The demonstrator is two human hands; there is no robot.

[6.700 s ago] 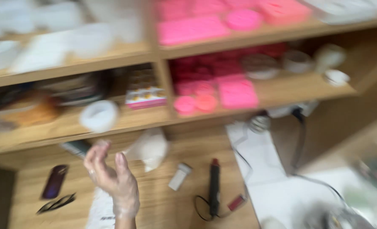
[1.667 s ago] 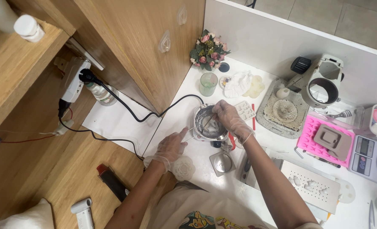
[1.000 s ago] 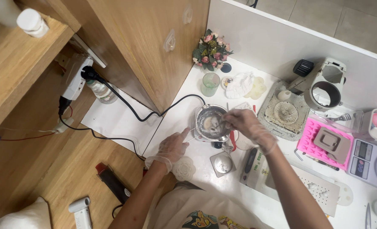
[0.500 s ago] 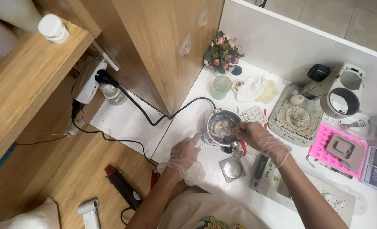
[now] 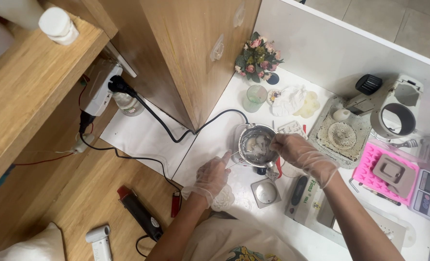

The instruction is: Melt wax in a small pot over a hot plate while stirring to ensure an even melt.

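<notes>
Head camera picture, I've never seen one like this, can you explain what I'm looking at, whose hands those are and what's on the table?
The camera sits on a person's head and looks straight down, so both gloved hands are the wearer's own. The left hand steadies the thin handle of a small metal pot on a white worktop. The right hand is at the pot's rim over pale lumps inside; what it holds is too small to tell. Around the pot lie a green glass, a posy of pink flowers, a pink mould tray, a digital scale and a black power cord running to a wall socket.
</notes>
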